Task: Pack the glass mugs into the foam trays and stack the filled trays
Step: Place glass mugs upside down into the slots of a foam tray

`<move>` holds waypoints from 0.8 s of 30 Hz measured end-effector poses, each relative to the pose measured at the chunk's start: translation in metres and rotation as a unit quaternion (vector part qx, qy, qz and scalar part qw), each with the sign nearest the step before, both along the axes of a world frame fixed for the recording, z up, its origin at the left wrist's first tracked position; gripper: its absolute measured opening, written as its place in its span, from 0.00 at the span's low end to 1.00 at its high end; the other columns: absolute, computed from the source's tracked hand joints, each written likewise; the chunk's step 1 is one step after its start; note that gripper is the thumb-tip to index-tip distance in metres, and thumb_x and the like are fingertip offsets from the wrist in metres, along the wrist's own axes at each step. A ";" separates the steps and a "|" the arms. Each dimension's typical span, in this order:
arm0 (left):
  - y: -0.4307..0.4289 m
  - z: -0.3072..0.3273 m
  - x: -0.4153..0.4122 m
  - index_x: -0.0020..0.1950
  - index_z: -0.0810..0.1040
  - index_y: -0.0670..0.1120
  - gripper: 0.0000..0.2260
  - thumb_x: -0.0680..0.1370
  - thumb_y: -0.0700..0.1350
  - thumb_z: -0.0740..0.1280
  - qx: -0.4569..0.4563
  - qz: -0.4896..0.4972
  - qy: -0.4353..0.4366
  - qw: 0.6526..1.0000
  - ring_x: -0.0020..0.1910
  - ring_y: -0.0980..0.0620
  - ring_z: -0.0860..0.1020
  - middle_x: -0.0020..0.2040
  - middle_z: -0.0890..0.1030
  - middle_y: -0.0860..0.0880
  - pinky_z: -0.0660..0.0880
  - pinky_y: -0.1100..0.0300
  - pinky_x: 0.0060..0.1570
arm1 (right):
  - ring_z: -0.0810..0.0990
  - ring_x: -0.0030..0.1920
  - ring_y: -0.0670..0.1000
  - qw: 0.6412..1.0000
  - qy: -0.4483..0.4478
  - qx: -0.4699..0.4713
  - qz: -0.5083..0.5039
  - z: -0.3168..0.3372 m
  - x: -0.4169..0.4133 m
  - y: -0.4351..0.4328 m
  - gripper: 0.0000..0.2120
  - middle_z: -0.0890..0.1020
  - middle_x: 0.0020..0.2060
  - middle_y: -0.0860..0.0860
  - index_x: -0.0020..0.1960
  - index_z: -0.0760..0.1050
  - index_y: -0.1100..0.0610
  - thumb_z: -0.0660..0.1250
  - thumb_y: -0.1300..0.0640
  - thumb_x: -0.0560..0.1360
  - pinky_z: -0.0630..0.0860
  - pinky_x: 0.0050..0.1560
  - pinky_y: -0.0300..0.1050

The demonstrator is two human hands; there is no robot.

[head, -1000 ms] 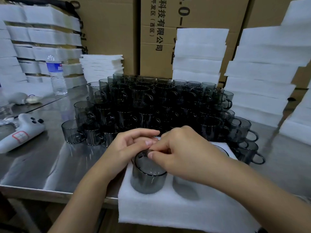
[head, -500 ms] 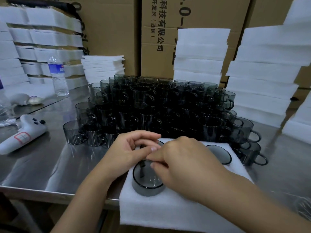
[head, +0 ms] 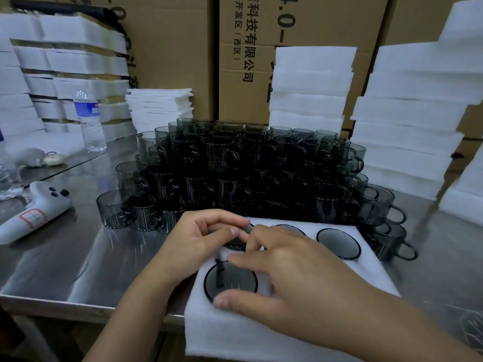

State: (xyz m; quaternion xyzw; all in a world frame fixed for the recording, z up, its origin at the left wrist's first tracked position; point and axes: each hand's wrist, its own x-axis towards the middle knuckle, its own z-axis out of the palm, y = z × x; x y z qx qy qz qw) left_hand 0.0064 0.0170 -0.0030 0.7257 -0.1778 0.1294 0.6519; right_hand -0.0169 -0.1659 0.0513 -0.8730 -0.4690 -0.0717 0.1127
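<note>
A white foam tray (head: 287, 333) lies at the table's front edge. A smoky grey glass mug (head: 230, 282) sits sunk in its near-left hole, rim level with the foam. My right hand (head: 290, 280) lies over it, thumb on the near rim and fingertips on the far rim, pressing down. My left hand (head: 201, 237) rests just behind, fingers loosely curled, holding nothing, over another seated mug (head: 236, 245). Two more seated mugs (head: 338, 242) fill the tray's back row. A large heap of loose mugs (head: 248, 173) stands behind the tray.
Stacks of white foam trays (head: 407, 126) rise at the right and back, in front of cardboard boxes (head: 248, 61). On the steel table (head: 78, 257) at the left lie a white handheld device (head: 34, 212) and a water bottle (head: 88, 121).
The mug went from standing proud of the foam to fully sunk in its hole. My right hand followed it down; my left hand let go of it and shifted back.
</note>
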 end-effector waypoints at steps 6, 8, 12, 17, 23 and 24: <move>-0.003 0.001 0.000 0.43 0.86 0.52 0.13 0.72 0.37 0.65 -0.008 0.020 -0.018 1.000 0.44 0.53 0.84 0.42 0.86 0.47 0.76 0.67 0.45 | 0.64 0.48 0.43 0.999 0.013 -0.042 0.013 0.006 0.002 0.001 0.31 0.70 0.48 0.43 0.58 0.77 0.47 0.52 0.28 0.69 0.61 0.48 0.43; -0.004 0.001 0.000 0.42 0.86 0.50 0.13 0.71 0.37 0.64 -0.018 0.018 -0.013 1.000 0.43 0.52 0.84 0.42 0.86 0.46 0.77 0.66 0.44 | 0.70 0.46 0.42 0.999 0.045 -0.027 0.007 0.015 0.007 0.002 0.30 0.74 0.44 0.42 0.54 0.80 0.47 0.53 0.28 0.67 0.69 0.48 0.42; -0.003 -0.001 0.001 0.41 0.86 0.46 0.11 0.70 0.37 0.64 -0.029 0.020 -0.001 0.999 0.43 0.49 0.84 0.40 0.86 0.44 0.78 0.63 0.45 | 0.75 0.37 0.41 0.991 0.046 0.094 -0.083 0.028 0.040 0.001 0.19 0.78 0.37 0.42 0.46 0.83 0.45 0.61 0.34 0.69 0.74 0.40 0.41; -0.005 0.000 0.001 0.39 0.85 0.47 0.11 0.70 0.37 0.64 -0.039 0.020 -0.009 0.999 0.45 0.53 0.84 0.36 0.85 0.44 0.76 0.66 0.48 | 0.71 0.38 0.40 0.982 -0.011 0.122 -0.146 0.029 0.084 0.003 0.16 0.74 0.45 0.42 0.60 0.76 0.46 0.67 0.46 0.74 0.67 0.44 0.38; -0.004 0.001 0.000 0.40 0.84 0.44 0.09 0.70 0.36 0.64 -0.029 0.019 -0.014 0.999 0.46 0.55 0.83 0.35 0.85 0.45 0.75 0.67 0.48 | 0.72 0.43 0.46 0.974 -0.019 0.148 -0.171 0.028 0.111 0.019 0.17 0.74 0.52 0.48 0.64 0.74 0.50 0.67 0.48 0.76 0.66 0.47 0.39; -0.005 0.001 0.000 0.40 0.84 0.43 0.09 0.69 0.37 0.64 -0.028 0.020 -0.013 0.999 0.45 0.55 0.83 0.35 0.85 0.45 0.75 0.67 0.48 | 0.72 0.43 0.46 0.974 -0.018 0.156 -0.165 0.028 0.113 0.023 0.19 0.74 0.52 0.48 0.65 0.73 0.50 0.67 0.48 0.76 0.66 0.47 0.39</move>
